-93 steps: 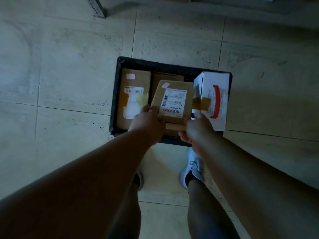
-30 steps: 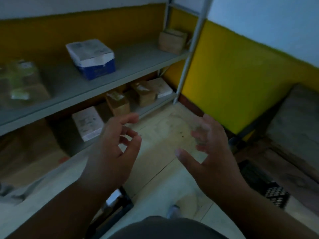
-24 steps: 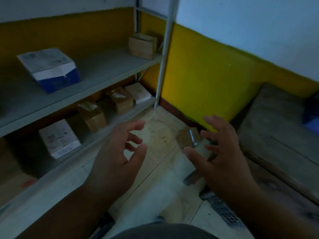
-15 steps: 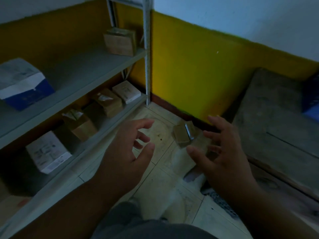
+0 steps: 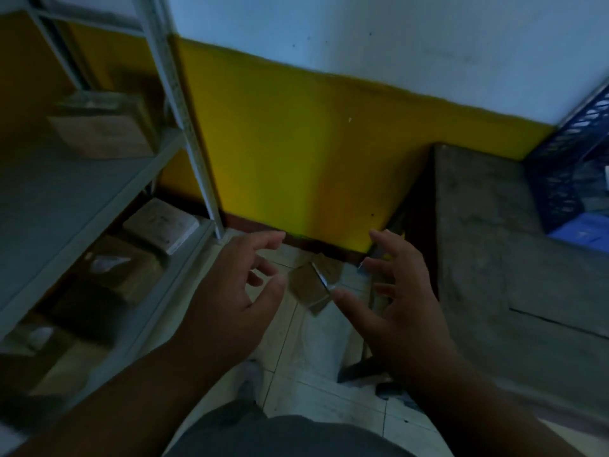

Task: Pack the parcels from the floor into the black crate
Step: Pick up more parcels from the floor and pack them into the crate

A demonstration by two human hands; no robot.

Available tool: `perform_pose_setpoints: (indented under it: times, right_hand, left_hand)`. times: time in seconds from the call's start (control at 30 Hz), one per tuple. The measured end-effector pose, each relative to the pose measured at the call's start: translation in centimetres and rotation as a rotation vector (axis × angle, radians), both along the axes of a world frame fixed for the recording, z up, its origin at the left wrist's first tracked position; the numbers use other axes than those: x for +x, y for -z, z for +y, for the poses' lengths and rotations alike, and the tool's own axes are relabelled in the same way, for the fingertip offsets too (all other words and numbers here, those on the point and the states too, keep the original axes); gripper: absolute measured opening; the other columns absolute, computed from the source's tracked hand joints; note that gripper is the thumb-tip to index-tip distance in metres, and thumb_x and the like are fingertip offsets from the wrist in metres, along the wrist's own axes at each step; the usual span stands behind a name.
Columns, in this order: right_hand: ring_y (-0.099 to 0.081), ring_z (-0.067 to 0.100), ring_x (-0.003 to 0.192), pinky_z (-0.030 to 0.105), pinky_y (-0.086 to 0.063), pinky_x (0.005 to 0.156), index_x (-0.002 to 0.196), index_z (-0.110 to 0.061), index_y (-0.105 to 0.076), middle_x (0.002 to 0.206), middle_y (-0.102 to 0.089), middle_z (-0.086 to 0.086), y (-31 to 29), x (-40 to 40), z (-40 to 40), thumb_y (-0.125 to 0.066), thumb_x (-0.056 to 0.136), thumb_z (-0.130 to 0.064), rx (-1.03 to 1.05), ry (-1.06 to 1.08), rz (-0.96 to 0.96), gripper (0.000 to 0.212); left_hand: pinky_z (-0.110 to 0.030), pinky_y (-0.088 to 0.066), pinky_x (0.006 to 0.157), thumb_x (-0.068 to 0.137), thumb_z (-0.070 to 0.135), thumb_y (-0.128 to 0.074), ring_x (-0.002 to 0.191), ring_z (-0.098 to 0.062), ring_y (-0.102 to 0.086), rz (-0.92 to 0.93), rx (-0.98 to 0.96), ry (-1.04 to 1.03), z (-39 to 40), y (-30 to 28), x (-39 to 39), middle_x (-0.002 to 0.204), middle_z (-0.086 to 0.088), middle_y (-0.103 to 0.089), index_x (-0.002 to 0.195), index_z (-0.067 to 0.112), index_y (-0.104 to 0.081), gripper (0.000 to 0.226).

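Observation:
A small brown cardboard parcel (image 5: 309,285) with a shiny strip of tape lies on the tiled floor near the foot of the yellow wall. My left hand (image 5: 237,291) hovers to its left, fingers spread and loosely curved, holding nothing. On the parcel's right my right hand (image 5: 395,298) is spread the same way, empty, its thumb tip close to the parcel's corner. Neither hand touches the parcel. The black crate is out of view.
A grey metal shelf rack (image 5: 184,103) stands at the left with several cardboard boxes (image 5: 161,225) on its shelves. A grey wooden bench (image 5: 514,258) fills the right, a blue crate (image 5: 573,179) on it. My leg shows at the bottom.
Earlier both hands held a parcel in the black crate. Since then the view has turned to the wall corner, and both empty hands have moved closer to the parcel on the floor.

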State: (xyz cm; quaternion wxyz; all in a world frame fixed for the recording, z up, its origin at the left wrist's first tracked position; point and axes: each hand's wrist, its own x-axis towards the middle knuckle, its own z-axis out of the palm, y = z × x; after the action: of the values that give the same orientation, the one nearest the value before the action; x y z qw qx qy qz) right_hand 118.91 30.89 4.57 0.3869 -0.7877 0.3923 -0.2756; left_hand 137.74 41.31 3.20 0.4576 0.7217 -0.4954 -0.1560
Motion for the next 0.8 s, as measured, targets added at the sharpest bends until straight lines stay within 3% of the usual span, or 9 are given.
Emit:
perform_pose_setpoints:
  times: [0.13, 0.27, 0.4, 0.47, 0.57, 0.7, 0.8]
  right_hand:
    - [-0.049, -0.002, 0.122, 0.031, -0.049, 0.099, 0.134, -0.056, -0.031, 0.153, -0.031, -0.010, 0.6, 6.6, -3.4, -0.072, 0.071, -0.058, 0.013, 0.063, -0.029, 0.075]
    - [-0.049, 0.002, 0.123, 0.019, -0.047, 0.095, 0.127, -0.064, -0.026, 0.152, -0.030, -0.009, 2.0, 10.9, -7.4, -0.078, 0.077, -0.043, 0.046, 0.138, -0.015, 0.075]
    - [-0.044, 0.014, 0.133, 0.041, -0.048, 0.102, 0.136, -0.047, -0.034, 0.152, -0.030, -0.004, 5.1, 13.0, -12.0, -0.078, 0.080, -0.040, 0.068, 0.198, 0.049, 0.071]
    - [-0.041, 0.018, 0.136, 0.043, -0.048, 0.101, 0.138, -0.037, -0.038, 0.150, -0.031, -0.003, 7.2, 14.0, -14.3, -0.077, 0.082, -0.038, 0.084, 0.214, 0.066, 0.068]
    - [-0.043, 0.020, 0.135, 0.040, -0.048, 0.099, 0.138, -0.031, -0.041, 0.148, -0.032, 0.000, 9.3, 15.5, -17.5, -0.076, 0.084, -0.035, 0.108, 0.207, 0.072, 0.065]
    - [-0.047, 0.016, 0.130, 0.028, -0.048, 0.090, 0.140, -0.028, -0.042, 0.147, -0.037, -0.001, 11.8, 17.0, -21.6, -0.076, 0.083, -0.035, 0.129, 0.216, 0.078, 0.066]
    - [-0.050, 0.013, 0.121, 0.020, -0.044, 0.084, 0.140, -0.025, -0.044, 0.139, -0.042, -0.003, 16.3, 18.3, -24.8, -0.076, 0.082, -0.033, 0.175, 0.252, 0.094, 0.066]
  left_hand:
    - [-0.015, -0.044, 0.077, 0.086, 0.027, -0.059, 0.097, 0.000, -0.058, 0.005, 0.022, 0.097, -5.3, -0.4, 6.7, 0.115, 0.022, -0.056, 0.127, 0.040, -0.049, 0.044]
    - [-0.021, -0.046, 0.081, 0.087, 0.027, -0.059, 0.099, -0.004, -0.058, 0.009, 0.067, 0.168, -10.5, 0.5, 10.7, 0.121, 0.016, -0.057, 0.133, 0.032, -0.050, 0.047]
    - [-0.023, -0.048, 0.078, 0.091, 0.018, -0.063, 0.094, -0.002, -0.058, 0.035, 0.143, 0.213, -15.5, 3.4, 12.8, 0.122, 0.015, -0.056, 0.133, 0.031, -0.049, 0.046]
    - [-0.016, -0.044, 0.074, 0.090, 0.019, -0.063, 0.092, 0.000, -0.058, 0.030, 0.178, 0.212, -18.1, 5.1, 13.4, 0.122, 0.015, -0.056, 0.133, 0.033, -0.049, 0.047]
    - [-0.012, -0.041, 0.070, 0.092, 0.021, -0.063, 0.089, -0.001, -0.058, 0.029, 0.211, 0.213, -21.9, 6.7, 14.0, 0.120, 0.015, -0.057, 0.134, 0.035, -0.048, 0.047]
    - [-0.018, -0.045, 0.072, 0.092, 0.022, -0.064, 0.089, -0.001, -0.058, 0.033, 0.251, 0.255, -26.3, 8.9, 15.0, 0.123, 0.013, -0.057, 0.135, 0.036, -0.047, 0.048]
    - [-0.023, -0.049, 0.073, 0.092, 0.023, -0.063, 0.088, -0.003, -0.058, 0.040, 0.294, 0.267, -30.3, 14.0, 16.2, 0.123, 0.013, -0.057, 0.135, 0.034, -0.047, 0.047]
